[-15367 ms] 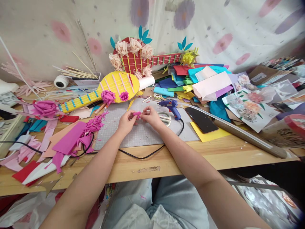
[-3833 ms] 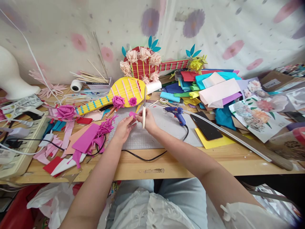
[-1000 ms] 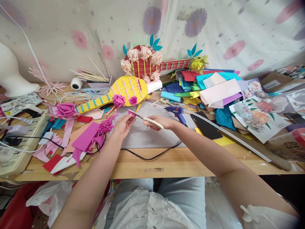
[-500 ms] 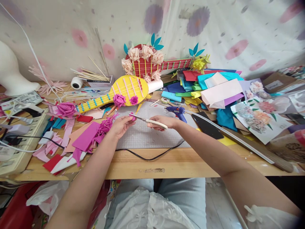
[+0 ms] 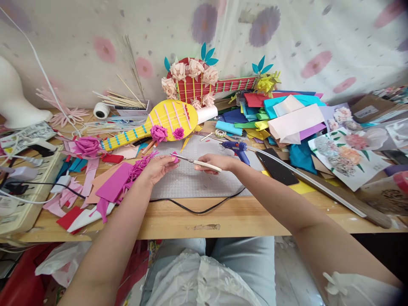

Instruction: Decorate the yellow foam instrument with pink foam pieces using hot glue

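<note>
My left hand (image 5: pixel 162 167) pinches a small piece of magenta paper (image 5: pixel 174 157) above the grey cutting mat (image 5: pixel 188 185). In my right hand (image 5: pixel 214 163) is a pair of scissors (image 5: pixel 205 165) with white handles, its blades pointing left and their tips at the magenta paper. Whether the blades are parted I cannot tell. Just beyond my hands lies a yellow paper guitar (image 5: pixel 165 114) with pink strips and magenta paper flowers (image 5: pixel 158 133). Magenta paper sheets (image 5: pixel 114 182) and fringed scraps (image 5: pixel 140 165) lie beside my left wrist.
Right of the mat's middle lies a blue glue gun (image 5: pixel 236 148), its black cord (image 5: pixel 197 212) looping along the front. A black phone (image 5: pixel 276 166) is farther right. Behind stands a red paper guitar (image 5: pixel 186 85) with pale flowers. Coloured paper (image 5: pixel 296 119) is piled at back right; a power strip (image 5: pixel 35 199) sits left.
Both hands have shifted slightly left, together with the scissors and the small magenta piece. The things on the table have stayed in place.
</note>
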`<state>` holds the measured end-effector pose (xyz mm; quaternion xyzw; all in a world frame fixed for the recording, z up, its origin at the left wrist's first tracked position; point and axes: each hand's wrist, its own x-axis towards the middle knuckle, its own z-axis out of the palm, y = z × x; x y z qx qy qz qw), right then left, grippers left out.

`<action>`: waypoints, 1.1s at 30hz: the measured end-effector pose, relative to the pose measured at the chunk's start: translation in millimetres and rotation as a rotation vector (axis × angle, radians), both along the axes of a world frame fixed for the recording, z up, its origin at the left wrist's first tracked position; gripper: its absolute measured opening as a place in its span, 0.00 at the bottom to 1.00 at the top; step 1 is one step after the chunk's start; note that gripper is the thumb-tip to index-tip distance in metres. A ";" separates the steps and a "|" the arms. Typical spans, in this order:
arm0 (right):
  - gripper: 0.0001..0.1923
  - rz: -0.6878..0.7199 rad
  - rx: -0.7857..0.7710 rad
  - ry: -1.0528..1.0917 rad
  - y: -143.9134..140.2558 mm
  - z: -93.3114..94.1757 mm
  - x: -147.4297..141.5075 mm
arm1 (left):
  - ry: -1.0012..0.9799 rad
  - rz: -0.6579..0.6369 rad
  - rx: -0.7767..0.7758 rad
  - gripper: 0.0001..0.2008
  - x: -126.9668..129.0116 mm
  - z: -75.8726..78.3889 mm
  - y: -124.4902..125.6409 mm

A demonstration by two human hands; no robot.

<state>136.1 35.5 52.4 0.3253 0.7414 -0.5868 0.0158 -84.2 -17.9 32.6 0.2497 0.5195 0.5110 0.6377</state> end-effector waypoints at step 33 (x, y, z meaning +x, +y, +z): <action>0.24 -0.371 0.594 -0.137 -12.1 -27.6 -28.7 | -0.156 0.226 0.124 0.06 15.4 -27.3 -5.8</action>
